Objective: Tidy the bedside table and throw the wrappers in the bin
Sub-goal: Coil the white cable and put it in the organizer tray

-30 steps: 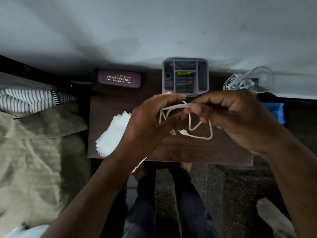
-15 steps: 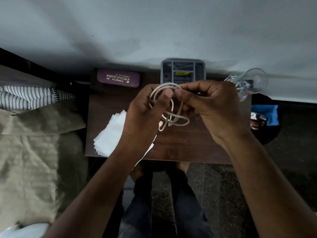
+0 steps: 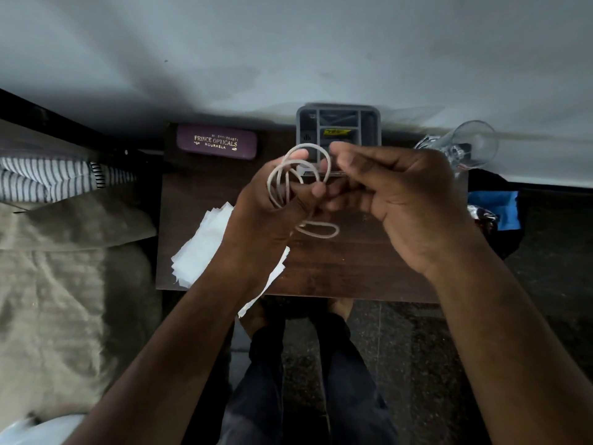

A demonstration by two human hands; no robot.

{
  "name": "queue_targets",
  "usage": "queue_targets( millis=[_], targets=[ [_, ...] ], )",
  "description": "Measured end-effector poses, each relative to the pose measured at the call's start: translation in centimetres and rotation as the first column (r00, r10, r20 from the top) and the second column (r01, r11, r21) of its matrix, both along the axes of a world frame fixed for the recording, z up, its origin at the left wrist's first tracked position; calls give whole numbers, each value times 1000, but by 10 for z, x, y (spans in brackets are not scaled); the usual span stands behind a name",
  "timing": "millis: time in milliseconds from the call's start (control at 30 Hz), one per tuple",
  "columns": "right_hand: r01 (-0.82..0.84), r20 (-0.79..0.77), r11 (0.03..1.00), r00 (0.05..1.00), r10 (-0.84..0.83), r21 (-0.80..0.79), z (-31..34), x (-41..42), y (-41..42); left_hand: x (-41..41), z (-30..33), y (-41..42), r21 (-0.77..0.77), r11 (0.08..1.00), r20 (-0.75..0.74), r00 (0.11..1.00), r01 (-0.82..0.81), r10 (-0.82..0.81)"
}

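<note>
Above table (image 3: 353,268), coiled cable (image 3: 298,184) between hands.

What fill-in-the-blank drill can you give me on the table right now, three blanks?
1. Both hands, left hand and right hand, hold a white ____ wound in loops.
2. The purple case reads PRINCE ____.
3. The glass stands at the table's ____ edge, beyond the grey organiser.

Missing words: cable; OPTICALS; right
</note>
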State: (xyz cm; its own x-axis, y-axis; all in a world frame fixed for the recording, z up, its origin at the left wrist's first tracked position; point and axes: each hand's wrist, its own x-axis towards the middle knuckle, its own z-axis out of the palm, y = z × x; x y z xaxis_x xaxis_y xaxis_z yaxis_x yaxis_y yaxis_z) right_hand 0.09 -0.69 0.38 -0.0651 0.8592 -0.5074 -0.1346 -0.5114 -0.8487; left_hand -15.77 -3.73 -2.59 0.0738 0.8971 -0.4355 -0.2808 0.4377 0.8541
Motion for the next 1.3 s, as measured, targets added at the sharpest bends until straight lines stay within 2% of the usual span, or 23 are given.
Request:
queue_targets(
  millis=[67,100,200,267,333,433,500,567,633,767,833,1000,1100,1167,1233,1300],
  targets=[
    [-64,146,997,988,58,38,-5,15,-2,0,0,3,17,999,-5,1000,-31,31],
    [-154,229,987,963,140,43,-8,23,-5,2,1,4,16,999,12,999,-38,38],
    [-500,402,866,792,460,-5,-14,29,-17,8,9,5,-42,999,178,984,-17,25],
    [-575,424,818,743,519,6,-23,27,-23,13,16,2,-93,995,279,960,32,-5],
    [-559,332,829,781,528,-3,-31,25,-22,17,22,0,-146,986,329,944,77,-25],
    [-484,67,874,871,486,-52,-33,32,-16,16,20,0,-175,980,383,923,92,-19],
    [-397,-35,918,917,397,-4,-26,36,-12,12,15,3,-211,976,339,941,54,21],
    [-322,25,943,947,321,85,-22,35,-10,9,8,4,-220,975,250,967,16,40],
    [-285,167,945,951,259,158,-21,31,-10,8,4,5,-236,972,201,978,-16,65],
    [-280,467,914,876,119,293,-21,16,-6,13,5,7,-181,983,165,985,-24,55],
    [-284,544,884,838,41,371,-21,8,-2,19,5,9,-157,988,194,981,9,22],
    [-247,573,858,817,-66,451,-28,-8,0,29,7,15,-246,969,217,975,0,55],
    [-342,659,839,752,-25,422,-33,1,4,28,6,16,-234,972,216,975,6,46],
    [-331,636,850,771,-7,410,-36,10,3,28,5,18,-188,982,205,978,-7,46],
    [-164,538,897,838,-93,410,-38,12,-8,29,3,21,-155,988,188,981,-27,56],
    [116,460,952,855,-241,282,-35,5,-25,29,4,26,-132,990,157,985,-48,68]
  ],
)
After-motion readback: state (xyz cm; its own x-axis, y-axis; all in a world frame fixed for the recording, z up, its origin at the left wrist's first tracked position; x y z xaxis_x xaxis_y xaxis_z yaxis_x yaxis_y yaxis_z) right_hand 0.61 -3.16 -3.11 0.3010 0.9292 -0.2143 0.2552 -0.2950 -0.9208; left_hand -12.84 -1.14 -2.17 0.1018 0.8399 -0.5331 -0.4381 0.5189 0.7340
